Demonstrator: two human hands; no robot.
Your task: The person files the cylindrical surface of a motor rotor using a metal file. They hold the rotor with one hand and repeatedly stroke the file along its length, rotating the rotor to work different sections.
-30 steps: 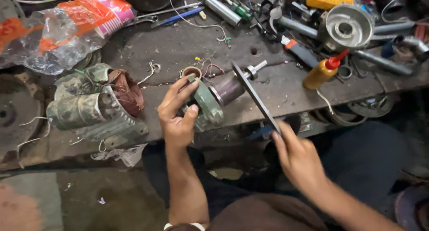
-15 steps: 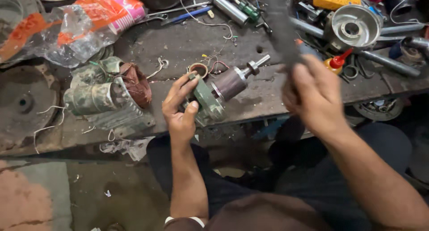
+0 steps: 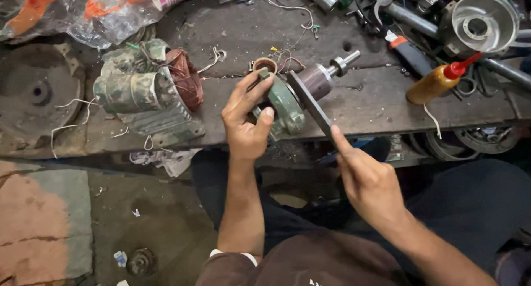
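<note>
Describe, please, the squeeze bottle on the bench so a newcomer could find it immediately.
Look along the dark workbench to its right end, below the round silver metal housing. The bottle lies tilted there: amber-brown body, pointed red nozzle, the only such thing among grey tools.

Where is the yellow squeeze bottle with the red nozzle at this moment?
In the head view the yellow squeeze bottle lies on its side at the right of the workbench, just below the round metal housing, right of the rotor.
</note>
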